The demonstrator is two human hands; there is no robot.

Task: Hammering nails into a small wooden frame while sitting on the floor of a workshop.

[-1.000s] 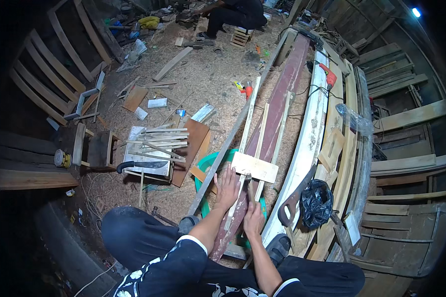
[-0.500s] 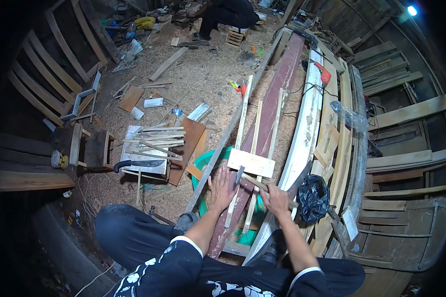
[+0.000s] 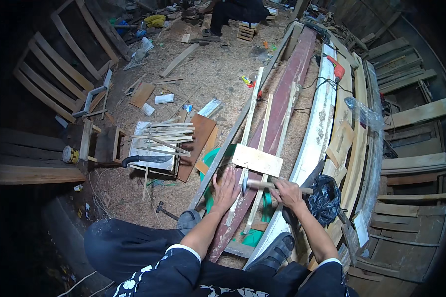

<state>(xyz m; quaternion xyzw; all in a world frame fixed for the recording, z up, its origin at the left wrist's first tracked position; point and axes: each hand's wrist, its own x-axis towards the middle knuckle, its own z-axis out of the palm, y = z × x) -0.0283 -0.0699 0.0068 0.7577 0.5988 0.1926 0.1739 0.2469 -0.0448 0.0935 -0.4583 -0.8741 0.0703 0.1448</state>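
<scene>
The person's left hand [image 3: 225, 190] lies palm down with its fingers spread, just below the left end of a short pale board [image 3: 257, 159], while the right hand [image 3: 288, 193] is closed around the wooden handle of a hammer [image 3: 260, 185]. The board sits across the left strip [image 3: 252, 109], the middle strip [image 3: 265, 121] and the right strip [image 3: 285, 119], near their lower ends, and these lie over a long maroon plank [image 3: 296, 67]. The hammer's head is beside the left fingers, over the left strip; it looks thin and slightly blurred, so I cannot tell whether it touches the wood. The clearest danger is to those fingers: a blow that drifts a little left would land on them. The narrow strips could also split under a hard strike, or spring sideways if the board is hit off-centre, since only one hand is near enough to steady it. A wide swing to the right could catch the black plastic bag [image 3: 327, 198] close by the handle's end. Below, a sandalled foot [image 3: 278, 251] rests near the white plank [image 3: 323, 111], where a dropped hammer could strike it.
</scene>
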